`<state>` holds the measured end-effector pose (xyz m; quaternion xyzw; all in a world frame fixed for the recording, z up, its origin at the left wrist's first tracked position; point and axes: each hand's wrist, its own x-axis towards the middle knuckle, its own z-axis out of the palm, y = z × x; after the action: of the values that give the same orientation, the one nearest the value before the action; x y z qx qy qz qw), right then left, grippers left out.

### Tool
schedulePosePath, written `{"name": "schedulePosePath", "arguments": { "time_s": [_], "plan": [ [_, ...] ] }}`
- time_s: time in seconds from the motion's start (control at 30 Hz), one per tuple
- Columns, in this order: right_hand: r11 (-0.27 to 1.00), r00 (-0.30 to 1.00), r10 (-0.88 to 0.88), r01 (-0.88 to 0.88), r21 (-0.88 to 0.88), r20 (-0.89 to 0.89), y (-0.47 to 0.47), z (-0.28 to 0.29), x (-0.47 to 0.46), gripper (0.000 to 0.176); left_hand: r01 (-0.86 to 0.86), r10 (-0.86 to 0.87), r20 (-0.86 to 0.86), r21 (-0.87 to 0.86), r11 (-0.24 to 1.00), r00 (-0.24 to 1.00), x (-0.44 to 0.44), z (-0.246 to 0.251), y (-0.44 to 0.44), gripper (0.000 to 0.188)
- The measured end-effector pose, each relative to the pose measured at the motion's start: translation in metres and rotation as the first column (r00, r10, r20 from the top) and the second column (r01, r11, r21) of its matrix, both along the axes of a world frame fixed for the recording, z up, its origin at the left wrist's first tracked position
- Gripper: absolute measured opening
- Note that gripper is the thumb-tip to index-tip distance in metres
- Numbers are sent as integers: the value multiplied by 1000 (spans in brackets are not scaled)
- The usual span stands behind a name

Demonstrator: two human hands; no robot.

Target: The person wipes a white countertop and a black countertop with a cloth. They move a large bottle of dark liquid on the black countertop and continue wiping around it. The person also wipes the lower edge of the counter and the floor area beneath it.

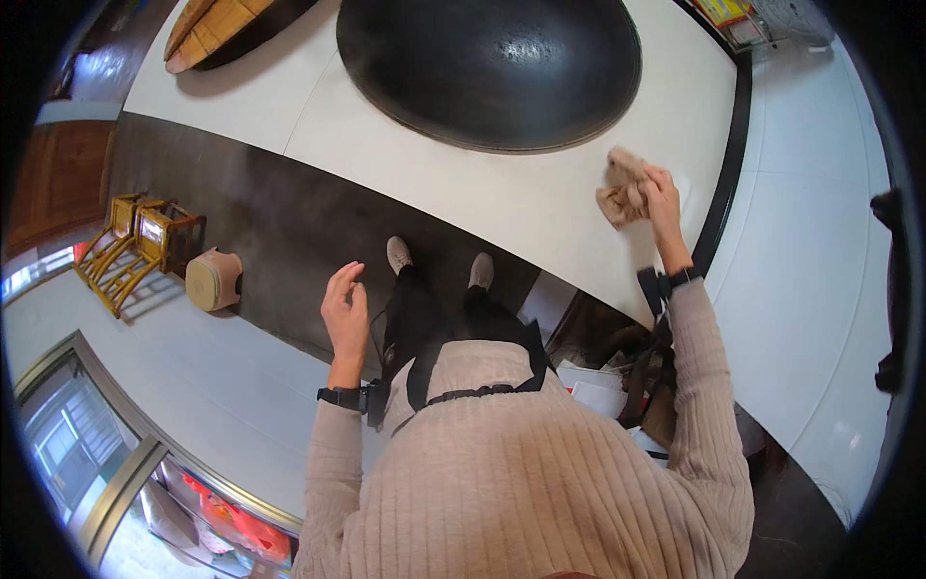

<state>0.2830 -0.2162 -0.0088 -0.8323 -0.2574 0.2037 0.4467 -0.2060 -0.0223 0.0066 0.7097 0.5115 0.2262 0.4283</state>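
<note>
My right hand (662,195) grips a crumpled tan cloth (621,189) at the right part of a white counter top (463,174). The cloth lies against or just above the surface; I cannot tell which. A large round black wok (492,79) is set in the counter, up and left of the cloth, its far side cut off by the picture's edge. My left hand (343,311) hangs in the air over the dark floor, left of my legs, holding nothing, its fingers loosely bent. Both wrists wear black straps.
A wooden lid (217,32) partly covers a dark round opening at the upper left. A black edge strip (731,174) borders the counter beside a white tiled wall (803,217). Yellow metal chairs (148,231) and a plastic stool (212,281) stand behind on the left, near a window (79,434).
</note>
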Motion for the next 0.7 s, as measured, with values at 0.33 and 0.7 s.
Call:
{"name": "schedulePosePath", "arguments": {
  "time_s": [0.33, 0.7],
  "plan": [
    [965, 814, 118, 41, -258, 569, 116, -39, -188, 37, -15, 10, -48, -114, 993, 999, -43, -23, 29, 28],
    [888, 756, 404, -460, -22, 516, 395, -16, -344, 28, -192, 185, -54, -246, 950, 981, -139, -48, 55, 31]
  ]
}}
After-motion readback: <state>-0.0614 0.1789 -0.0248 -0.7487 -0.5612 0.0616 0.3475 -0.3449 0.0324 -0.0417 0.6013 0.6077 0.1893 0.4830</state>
